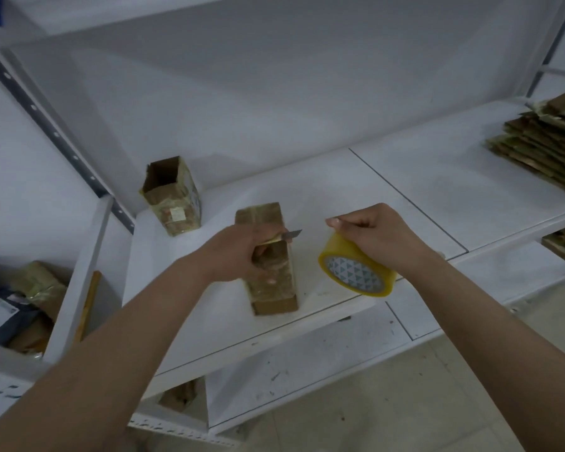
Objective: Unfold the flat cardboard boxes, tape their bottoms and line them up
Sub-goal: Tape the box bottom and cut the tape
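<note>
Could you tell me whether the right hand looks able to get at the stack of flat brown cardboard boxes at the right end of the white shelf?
Probably not yet: the shelf is bare between them, but the right hand grips the yellow tape roll.

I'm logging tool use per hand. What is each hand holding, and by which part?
The left hand grips a utility knife by its handle, blade out. The right hand holds the yellow tape roll by its outer rim.
</note>
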`<state>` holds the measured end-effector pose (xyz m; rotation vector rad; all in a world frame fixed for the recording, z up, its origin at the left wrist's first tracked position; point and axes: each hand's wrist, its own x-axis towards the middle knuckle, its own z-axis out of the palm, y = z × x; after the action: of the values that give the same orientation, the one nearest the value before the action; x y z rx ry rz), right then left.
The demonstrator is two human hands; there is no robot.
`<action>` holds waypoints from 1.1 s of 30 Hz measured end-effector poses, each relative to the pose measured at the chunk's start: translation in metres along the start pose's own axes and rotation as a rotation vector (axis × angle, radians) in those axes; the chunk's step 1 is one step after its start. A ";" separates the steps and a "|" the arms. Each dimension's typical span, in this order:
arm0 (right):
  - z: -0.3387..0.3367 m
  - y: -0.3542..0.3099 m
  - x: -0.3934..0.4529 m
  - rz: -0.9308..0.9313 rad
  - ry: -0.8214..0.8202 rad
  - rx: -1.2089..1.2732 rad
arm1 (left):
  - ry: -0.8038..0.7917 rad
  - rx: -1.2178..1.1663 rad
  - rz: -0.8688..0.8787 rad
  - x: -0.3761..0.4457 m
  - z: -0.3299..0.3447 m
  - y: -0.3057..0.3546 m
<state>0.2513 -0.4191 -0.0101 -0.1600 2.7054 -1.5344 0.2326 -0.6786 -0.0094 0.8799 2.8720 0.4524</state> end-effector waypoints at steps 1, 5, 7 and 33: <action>0.002 -0.004 0.000 -0.011 -0.015 -0.008 | -0.001 -0.048 -0.014 -0.003 0.001 0.000; 0.006 -0.014 -0.004 -0.052 -0.047 0.002 | 0.312 -0.356 -0.150 -0.003 0.002 0.010; 0.007 -0.018 -0.005 -0.080 -0.047 0.006 | 0.572 -0.537 -0.256 0.000 0.002 0.023; -0.005 -0.049 0.003 0.050 -0.264 0.320 | 0.838 -0.285 -0.415 -0.018 0.004 0.047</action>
<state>0.2521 -0.4405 0.0348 -0.2624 2.2178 -1.7633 0.2731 -0.6501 0.0016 0.0009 3.4022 1.3981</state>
